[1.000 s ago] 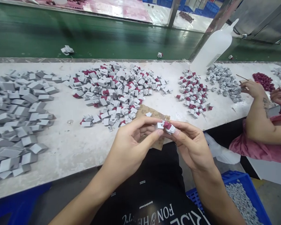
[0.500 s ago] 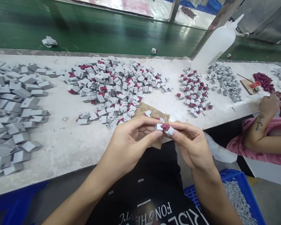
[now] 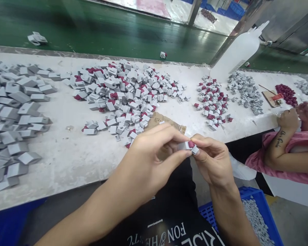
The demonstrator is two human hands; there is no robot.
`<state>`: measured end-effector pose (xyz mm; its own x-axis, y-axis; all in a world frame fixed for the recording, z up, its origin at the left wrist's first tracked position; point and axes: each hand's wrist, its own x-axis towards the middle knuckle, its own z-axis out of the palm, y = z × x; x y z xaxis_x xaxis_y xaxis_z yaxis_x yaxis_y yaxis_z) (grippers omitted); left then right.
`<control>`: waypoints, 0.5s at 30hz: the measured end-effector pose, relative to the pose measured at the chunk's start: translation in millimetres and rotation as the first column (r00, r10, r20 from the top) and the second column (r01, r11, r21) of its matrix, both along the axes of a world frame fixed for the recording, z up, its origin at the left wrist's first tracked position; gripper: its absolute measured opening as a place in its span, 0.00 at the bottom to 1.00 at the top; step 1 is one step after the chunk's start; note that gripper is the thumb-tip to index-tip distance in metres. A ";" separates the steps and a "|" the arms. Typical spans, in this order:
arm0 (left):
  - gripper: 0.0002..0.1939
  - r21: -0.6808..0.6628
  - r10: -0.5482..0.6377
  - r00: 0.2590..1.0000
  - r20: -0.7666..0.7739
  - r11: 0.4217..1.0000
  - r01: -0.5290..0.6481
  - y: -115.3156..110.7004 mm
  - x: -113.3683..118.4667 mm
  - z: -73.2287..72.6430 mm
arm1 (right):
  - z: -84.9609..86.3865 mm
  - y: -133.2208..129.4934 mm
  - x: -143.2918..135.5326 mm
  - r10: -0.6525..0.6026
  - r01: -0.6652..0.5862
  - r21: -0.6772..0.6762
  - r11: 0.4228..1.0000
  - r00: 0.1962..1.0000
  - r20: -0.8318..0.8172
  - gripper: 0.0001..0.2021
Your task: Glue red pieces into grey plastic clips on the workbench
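Note:
Between the fingertips of both hands is a small grey-and-maroon plastic part (image 3: pixel 191 145). My left hand (image 3: pixel 156 150) pinches its larger grey end between thumb and forefinger. On the other side, my right hand (image 3: pixel 212 155) grips the smaller grey end by the maroon piece. Fingers cover much of the part, so how its pieces fit together cannot be seen. Just behind the hands lies a piece of brown cardboard (image 3: pixel 166 118), partly covered by my left hand. A large heap of grey and maroon parts (image 3: pixel 125 92) spreads beyond it on the white table.
Grey blocks (image 3: pixel 17 112) cover the table's left. A smaller grey-maroon pile (image 3: pixel 213 100), grey pieces (image 3: pixel 246 90) and maroon pieces (image 3: pixel 286 94) lie rightward. A white squeeze bottle (image 3: pixel 237 53) leans by a post. A co-worker's arm (image 3: pixel 279 143) is at right; a blue crate (image 3: pixel 263 208) stands below.
Both hands have shifted slightly right and down with the part between them. My left hand has turned further over it, hiding more. The view has moved a little; parts on the green belt appear further left.

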<state>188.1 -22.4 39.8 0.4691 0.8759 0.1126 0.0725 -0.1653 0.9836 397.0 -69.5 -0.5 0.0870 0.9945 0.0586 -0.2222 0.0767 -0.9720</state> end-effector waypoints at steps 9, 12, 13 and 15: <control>0.03 0.167 -0.008 0.999 -0.053 0.986 0.017 -1.4 7.2 4.1 | -8.8 -0.6 -1.8 -0.046 0.047 0.015 0.999 0.997 -0.065 0.07; 0.03 0.131 0.018 1.000 0.004 0.991 -0.018 -3.9 9.8 -1.6 | -9.5 -1.2 -3.0 -0.040 0.041 0.012 0.999 0.996 -0.084 0.06; 0.04 0.115 0.031 0.999 0.028 0.993 -0.034 -5.4 11.1 -3.6 | -9.8 -1.4 -4.1 -0.044 0.045 0.004 0.999 0.995 -0.093 0.06; 0.05 0.089 0.055 0.996 0.073 0.994 -0.061 -9.0 14.1 -7.4 | -10.8 -1.9 -6.7 -0.073 0.070 -0.024 0.997 0.992 -0.099 0.06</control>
